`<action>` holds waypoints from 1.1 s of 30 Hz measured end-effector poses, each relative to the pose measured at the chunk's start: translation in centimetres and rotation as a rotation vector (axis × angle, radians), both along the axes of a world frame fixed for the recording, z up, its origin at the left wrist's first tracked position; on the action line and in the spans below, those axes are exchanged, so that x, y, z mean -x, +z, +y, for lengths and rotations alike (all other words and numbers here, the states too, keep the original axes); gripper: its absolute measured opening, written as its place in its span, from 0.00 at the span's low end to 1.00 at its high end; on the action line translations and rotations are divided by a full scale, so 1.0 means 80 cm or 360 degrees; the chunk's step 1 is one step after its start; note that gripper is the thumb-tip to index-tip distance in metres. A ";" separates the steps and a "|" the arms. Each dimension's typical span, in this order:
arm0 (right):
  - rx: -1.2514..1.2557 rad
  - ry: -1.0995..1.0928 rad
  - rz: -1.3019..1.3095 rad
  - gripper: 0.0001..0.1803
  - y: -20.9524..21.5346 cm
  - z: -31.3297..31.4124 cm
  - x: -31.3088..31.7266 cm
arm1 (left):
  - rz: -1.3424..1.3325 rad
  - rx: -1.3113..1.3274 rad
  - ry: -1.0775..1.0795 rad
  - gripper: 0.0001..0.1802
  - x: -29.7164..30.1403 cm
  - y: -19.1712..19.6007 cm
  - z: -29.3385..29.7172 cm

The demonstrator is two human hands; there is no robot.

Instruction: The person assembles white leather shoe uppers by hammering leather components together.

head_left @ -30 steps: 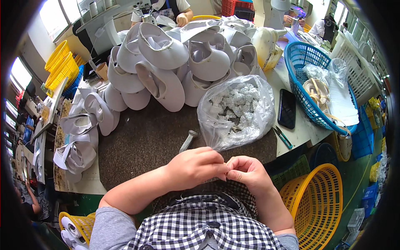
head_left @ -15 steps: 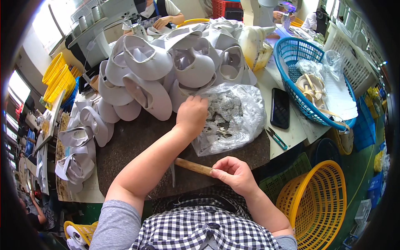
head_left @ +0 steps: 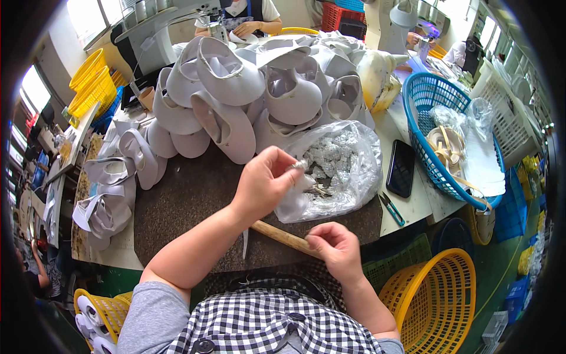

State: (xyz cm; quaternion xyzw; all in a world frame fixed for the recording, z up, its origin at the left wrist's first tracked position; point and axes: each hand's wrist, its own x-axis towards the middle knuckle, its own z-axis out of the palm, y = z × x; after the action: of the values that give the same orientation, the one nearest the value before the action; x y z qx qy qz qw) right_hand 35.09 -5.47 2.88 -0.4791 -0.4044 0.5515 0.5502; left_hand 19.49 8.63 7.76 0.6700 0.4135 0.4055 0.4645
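My left hand (head_left: 266,182) is raised over the dark work mat (head_left: 188,206), pinching a small silvery metal piece (head_left: 299,165) between thumb and fingers, right at the mouth of a clear plastic bag of silvery metal pieces (head_left: 339,165). My right hand (head_left: 336,251) is low near my body with its fingers curled over the near end of a wooden stick (head_left: 282,236) that lies on the mat; whether it grips the stick is unclear. A big heap of white shoe uppers (head_left: 236,94) stands just beyond the bag.
A black phone (head_left: 402,168) and small snips (head_left: 390,207) lie right of the bag. A blue basket (head_left: 439,135) holds bags and straps. A yellow basket (head_left: 436,301) stands on the floor at lower right. More white uppers (head_left: 112,194) lie at left. Another person (head_left: 247,17) works across the table.
One second ago both hands were together near my body. My left hand then reached into the bag and has now drawn back out holding a metal piece. My right hand stayed low by the stick.
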 end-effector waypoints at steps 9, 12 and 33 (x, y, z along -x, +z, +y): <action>-0.0389 -0.0189 -0.0102 0.04 0.044 0.001 0.001 | -0.0674 0.0821 -0.0489 0.11 0.014 0.013 -0.069; -0.0206 -0.0134 0.0026 0.05 0.038 -0.003 0.000 | -0.0658 0.0862 -0.0485 0.12 0.021 0.016 -0.075; 0.0039 0.0001 0.0086 0.06 0.048 -0.015 0.003 | -0.0577 0.0609 -0.0487 0.09 0.030 0.008 -0.094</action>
State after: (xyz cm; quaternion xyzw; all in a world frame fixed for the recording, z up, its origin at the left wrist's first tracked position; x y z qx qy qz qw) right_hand 34.89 -6.65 6.71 -0.4707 -0.3826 0.5694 0.5548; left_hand 17.12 1.15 8.42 0.5415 0.2870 0.3585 0.7042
